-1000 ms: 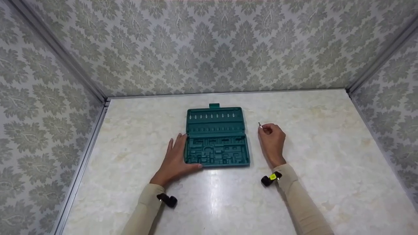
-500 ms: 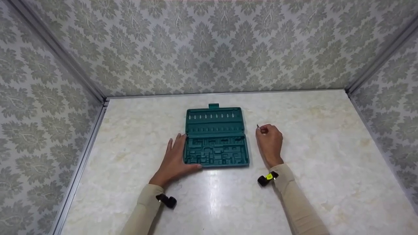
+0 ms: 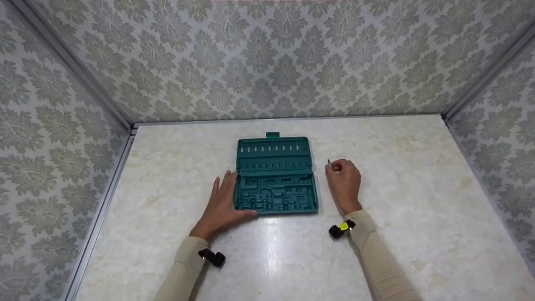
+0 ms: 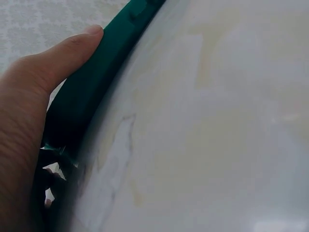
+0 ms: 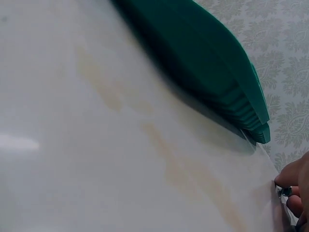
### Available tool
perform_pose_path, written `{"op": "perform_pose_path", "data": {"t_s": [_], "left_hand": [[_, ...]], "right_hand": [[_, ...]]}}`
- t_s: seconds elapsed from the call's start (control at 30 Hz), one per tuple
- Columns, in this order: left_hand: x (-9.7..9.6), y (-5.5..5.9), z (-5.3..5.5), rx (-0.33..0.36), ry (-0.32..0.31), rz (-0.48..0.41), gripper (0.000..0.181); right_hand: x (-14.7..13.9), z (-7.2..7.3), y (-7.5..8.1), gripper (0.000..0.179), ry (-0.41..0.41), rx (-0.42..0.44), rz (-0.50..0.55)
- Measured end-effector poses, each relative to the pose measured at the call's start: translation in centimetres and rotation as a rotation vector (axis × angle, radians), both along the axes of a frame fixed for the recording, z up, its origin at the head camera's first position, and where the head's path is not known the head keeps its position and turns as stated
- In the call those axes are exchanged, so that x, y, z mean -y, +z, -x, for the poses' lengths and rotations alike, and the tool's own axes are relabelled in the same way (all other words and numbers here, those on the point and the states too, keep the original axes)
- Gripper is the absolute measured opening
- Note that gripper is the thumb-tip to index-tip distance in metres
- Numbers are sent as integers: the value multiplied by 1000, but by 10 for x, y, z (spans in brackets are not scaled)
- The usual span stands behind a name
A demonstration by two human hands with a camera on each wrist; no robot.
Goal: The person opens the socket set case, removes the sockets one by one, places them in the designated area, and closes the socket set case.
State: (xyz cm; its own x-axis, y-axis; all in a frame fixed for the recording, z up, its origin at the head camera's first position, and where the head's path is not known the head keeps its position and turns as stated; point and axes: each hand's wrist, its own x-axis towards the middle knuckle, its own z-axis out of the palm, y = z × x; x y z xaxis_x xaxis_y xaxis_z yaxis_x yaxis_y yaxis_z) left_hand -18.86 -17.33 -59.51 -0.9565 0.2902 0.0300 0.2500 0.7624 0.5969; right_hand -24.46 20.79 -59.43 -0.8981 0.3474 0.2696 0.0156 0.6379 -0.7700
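Observation:
A green plastic tool case (image 3: pixel 273 158) lies open on the table, lid away from me. Its near half holds moulded recesses. Along the lid's top runs a row of small silver bits (image 3: pixel 269 148). My left hand (image 3: pixel 220 209) rests around the near left corner; its thumb (image 4: pixel 72 53) lies straight along the front edge and its fingers touch the left side. To the right of the case, apart from it, my right hand (image 3: pixel 346 179) pinches a small metal screwdriver bit (image 3: pixel 329 162) between thumb and fingers. In the right wrist view that bit is mostly hidden.
The marbled white table (image 3: pixel 401 179) extends on both sides of the case. Patterned wall panels (image 3: pixel 267 62) stand behind it and at left and right. A latch tab (image 3: pixel 273 134) sticks out from the lid's far edge.
My right hand has shifted slightly left towards the case, still pinching the bit, whose tip has dropped a little. The left hand keeps its place on the case.

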Motion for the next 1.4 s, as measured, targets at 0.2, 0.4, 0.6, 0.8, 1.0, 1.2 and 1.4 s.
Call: {"op": "perform_pose_path", "data": {"t_s": [0.2,0.4,0.6,0.8,1.0,1.2,1.4], "left_hand": [[1,0,0,-18,-11,-4,145],[1,-2,0,-17,-11,-6,146],[-2,0,1,-18,-24,10,144],[0,1,0,-4,-16,8,143],[2,-1,0,-8,-13,7,142],[4,-3,-2,-1,-9,3,143],[1,-1,2,-14,-17,-10,143]], "right_hand": [[1,0,-1,18,-8,6,-6],[-1,1,-1,21,-6,4,49],[-4,-1,17,25,80,-80,144],[7,6,40,27,234,-34,112],[18,21,45,25,341,54,79],[22,34,40,26,455,91,23],[22,52,45,27,545,54,-47]]}}
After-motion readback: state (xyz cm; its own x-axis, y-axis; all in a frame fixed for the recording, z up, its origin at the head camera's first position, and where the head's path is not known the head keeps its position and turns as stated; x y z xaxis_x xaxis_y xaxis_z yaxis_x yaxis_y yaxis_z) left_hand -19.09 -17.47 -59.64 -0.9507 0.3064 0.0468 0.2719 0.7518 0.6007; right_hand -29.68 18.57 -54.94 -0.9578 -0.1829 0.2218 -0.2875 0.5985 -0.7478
